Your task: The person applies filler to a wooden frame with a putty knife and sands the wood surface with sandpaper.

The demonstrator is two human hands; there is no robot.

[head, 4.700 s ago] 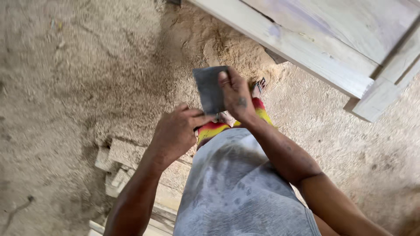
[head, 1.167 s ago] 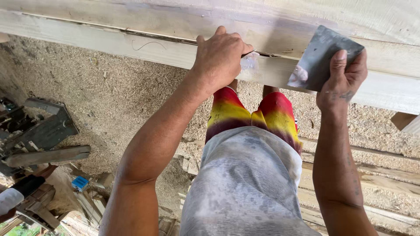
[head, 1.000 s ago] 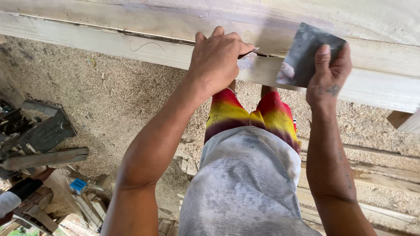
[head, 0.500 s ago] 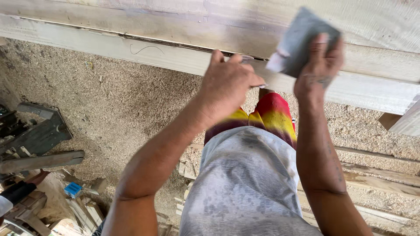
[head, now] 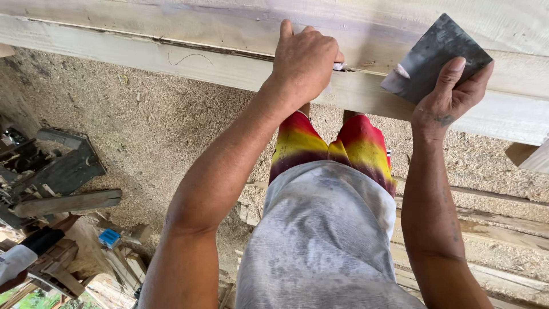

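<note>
Fingers of the right hand (head: 443,97) pinch the lower corner of a thin grey scraper plate (head: 436,57) – light, stiff, best gripped by its edges – lying flat against the pale wooden beam (head: 217,63), where the left hand (head: 303,63) curls clenched along the beam's seam.

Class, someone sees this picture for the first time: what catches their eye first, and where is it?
The two bare arms reaching up: the left hand pressed on a pale wooden beam across the top, the right hand holding a dark flat scraper against it. Below, bright red-and-yellow shorts stand out over the sawdust-covered floor.
</note>
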